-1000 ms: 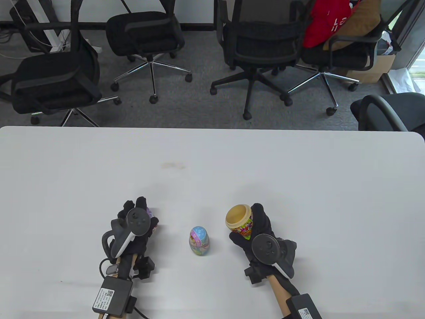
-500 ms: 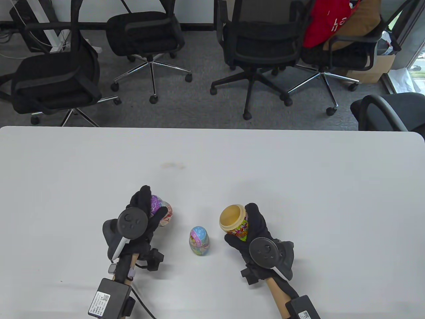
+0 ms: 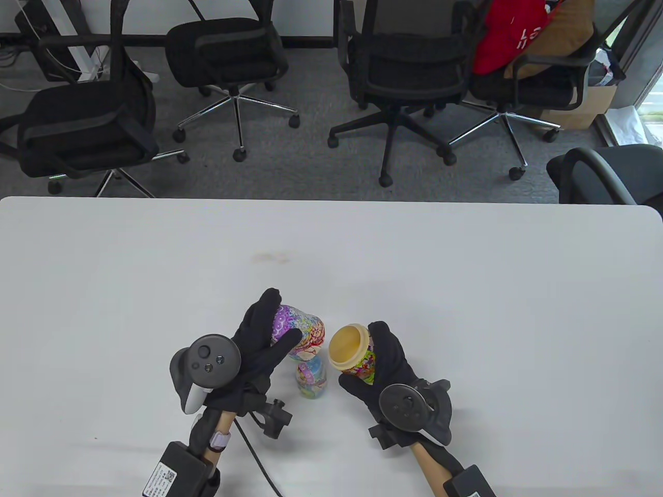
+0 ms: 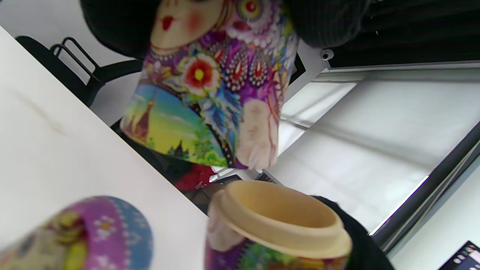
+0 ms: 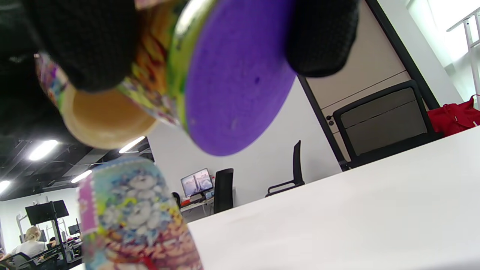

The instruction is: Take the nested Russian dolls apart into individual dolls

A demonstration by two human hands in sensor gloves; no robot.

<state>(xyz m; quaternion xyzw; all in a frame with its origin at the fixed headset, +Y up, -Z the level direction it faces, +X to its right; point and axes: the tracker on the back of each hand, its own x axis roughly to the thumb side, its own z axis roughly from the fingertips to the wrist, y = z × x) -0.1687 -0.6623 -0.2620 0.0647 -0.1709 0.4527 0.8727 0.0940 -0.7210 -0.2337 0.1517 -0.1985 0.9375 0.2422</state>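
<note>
My left hand grips the big doll's painted top half, lifted off the table with its open end toward the right. In the left wrist view this top half hangs just above the bottom half's wooden rim. My right hand holds the bottom half, tilted with its hollow mouth up and to the left; the right wrist view shows its purple base. A smaller closed doll stands upright on the table between and just below both halves, and shows in the wrist views as well.
The white table stretches wide beyond the hands. A faint brown smudge marks it at centre. Several black office chairs stand on the carpet past the far edge.
My left hand lifted the top half and carried it right, toward the centre. My right hand shifted the bottom half left. The two halves now nearly meet above the small doll, which stayed put.
</note>
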